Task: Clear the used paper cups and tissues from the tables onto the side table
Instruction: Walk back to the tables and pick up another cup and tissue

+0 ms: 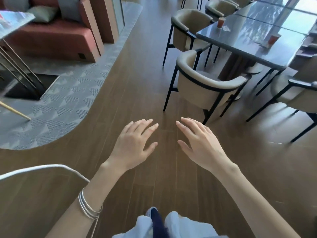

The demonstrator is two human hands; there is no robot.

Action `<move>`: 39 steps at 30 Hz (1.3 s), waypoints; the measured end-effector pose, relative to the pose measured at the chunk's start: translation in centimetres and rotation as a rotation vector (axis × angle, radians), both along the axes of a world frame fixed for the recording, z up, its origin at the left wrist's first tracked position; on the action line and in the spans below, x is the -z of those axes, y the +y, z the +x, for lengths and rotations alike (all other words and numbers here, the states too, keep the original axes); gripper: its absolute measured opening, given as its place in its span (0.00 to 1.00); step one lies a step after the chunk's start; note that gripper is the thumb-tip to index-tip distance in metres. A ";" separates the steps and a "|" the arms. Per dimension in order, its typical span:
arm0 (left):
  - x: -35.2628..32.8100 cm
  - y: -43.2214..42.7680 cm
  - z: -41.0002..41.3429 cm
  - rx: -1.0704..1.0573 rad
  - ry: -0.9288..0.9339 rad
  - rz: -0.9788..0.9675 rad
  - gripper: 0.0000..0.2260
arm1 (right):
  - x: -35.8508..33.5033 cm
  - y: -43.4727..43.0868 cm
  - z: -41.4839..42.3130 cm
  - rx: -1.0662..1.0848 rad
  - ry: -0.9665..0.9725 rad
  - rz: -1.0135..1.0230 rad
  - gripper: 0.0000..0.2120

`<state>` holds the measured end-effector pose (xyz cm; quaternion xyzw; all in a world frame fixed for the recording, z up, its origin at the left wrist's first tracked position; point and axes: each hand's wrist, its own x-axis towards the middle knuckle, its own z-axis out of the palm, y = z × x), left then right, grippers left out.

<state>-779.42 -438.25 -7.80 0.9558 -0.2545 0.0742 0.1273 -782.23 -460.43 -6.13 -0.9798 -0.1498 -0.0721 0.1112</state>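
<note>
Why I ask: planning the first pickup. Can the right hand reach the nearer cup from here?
Probably not. The right hand is open over the floor, well short of the table; the nearer cup stands on it beyond a chair. Walking closer looks necessary first.

One cup [221, 22] is standing near the left edge of the counter [248, 43], a tissue [226, 28] lying just beside it; a second cup [273, 39] is standing well apart to the right. Two chairs [205, 86] are lining the counter's left side; a sofa [51, 36] is sitting far left.
</note>
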 end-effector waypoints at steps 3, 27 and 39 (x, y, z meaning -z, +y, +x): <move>0.4 0.9 4.5 -0.015 0.015 0.002 0.23 | 0.3 1.0 4.6 0.002 -0.002 0.020 0.25; 0.8 0.3 48.7 -0.166 0.050 0.026 0.23 | 0.7 0.3 52.3 -0.113 -0.001 0.036 0.25; 3.0 1.6 71.4 -0.097 0.068 0.029 0.23 | 3.8 1.4 73.1 -0.079 0.088 -0.035 0.26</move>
